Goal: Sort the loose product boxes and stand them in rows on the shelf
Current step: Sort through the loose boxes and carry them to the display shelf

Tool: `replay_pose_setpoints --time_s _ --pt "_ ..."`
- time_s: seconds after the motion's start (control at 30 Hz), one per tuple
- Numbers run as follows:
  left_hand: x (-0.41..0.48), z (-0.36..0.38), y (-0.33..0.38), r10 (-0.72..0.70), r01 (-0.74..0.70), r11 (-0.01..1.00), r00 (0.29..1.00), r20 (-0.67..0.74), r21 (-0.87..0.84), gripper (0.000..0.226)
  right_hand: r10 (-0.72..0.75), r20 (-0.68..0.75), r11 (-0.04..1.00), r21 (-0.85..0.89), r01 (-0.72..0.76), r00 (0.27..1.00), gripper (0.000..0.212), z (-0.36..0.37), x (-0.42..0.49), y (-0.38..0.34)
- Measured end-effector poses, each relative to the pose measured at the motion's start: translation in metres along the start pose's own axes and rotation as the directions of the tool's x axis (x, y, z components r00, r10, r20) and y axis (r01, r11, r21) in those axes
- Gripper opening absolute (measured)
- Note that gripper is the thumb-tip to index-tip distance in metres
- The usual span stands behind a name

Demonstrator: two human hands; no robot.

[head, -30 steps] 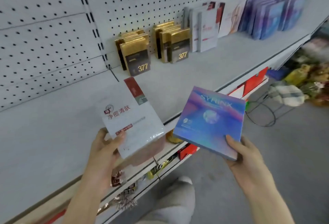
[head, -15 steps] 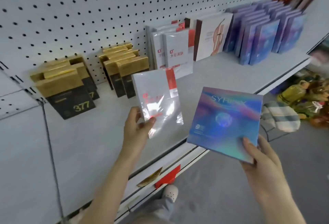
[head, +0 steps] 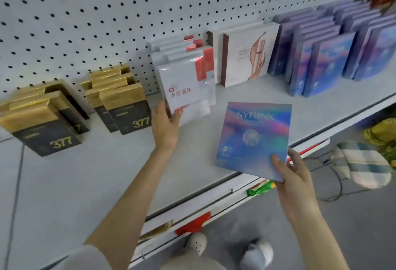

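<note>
My left hand [head: 166, 124] grips a white box with a red corner [head: 185, 91] by its lower left edge, holding it upright at the front of the row of matching white boxes [head: 182, 49] on the grey shelf [head: 85, 173]. My right hand [head: 293, 171] holds a blue-purple iridescent box [head: 250, 136] by its lower right corner, face up over the shelf's front edge. Rows of the same blue-purple boxes [head: 321, 59] stand at the right of the shelf.
Gold-and-black boxes marked 377 stand in two rows at the left [head: 42, 128] [head: 122, 102]. Cream boxes with a pink figure [head: 246, 55] stand between the white and blue rows. A pegboard [head: 107, 12] backs the shelf. A plaid cloth [head: 364, 162] and cables lie on the floor.
My left hand carried the white box up and to the right, to the front of the white row. The blue-purple box in my right hand moved over the shelf edge.
</note>
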State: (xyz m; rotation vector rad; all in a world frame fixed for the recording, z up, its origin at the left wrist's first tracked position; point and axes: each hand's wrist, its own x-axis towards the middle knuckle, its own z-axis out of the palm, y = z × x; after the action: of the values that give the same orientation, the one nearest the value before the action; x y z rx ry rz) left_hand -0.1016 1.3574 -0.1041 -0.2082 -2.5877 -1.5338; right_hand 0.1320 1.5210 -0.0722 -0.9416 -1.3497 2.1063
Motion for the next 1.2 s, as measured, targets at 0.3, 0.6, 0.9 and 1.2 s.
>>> replay_pose_setpoints --time_s 0.3,0.6,0.9,1.2 --pt "-0.02 0.037 0.035 -0.22 0.288 0.944 0.913 -0.344 0.161 0.052 0.13 0.168 0.991 0.019 -0.135 0.977 0.033 -0.073 0.057 -0.03" --pt "-0.178 0.154 0.141 -0.288 0.327 0.89 0.943 0.166 -0.319 0.013 0.132 0.283 0.986 0.064 -0.156 0.95 0.041 -0.162 0.097 -0.082" --pt "-0.199 0.235 0.209 -0.18 0.293 0.921 0.905 0.386 -0.258 0.025 -0.171 0.233 0.922 -0.304 0.239 0.957 0.03 -0.249 0.144 -0.132" --pt "-0.163 0.319 0.244 -0.09 0.145 0.959 0.97 0.227 -0.242 0.023 -0.257 0.126 0.789 -0.545 0.284 0.958 0.034 -0.274 0.229 -0.152"
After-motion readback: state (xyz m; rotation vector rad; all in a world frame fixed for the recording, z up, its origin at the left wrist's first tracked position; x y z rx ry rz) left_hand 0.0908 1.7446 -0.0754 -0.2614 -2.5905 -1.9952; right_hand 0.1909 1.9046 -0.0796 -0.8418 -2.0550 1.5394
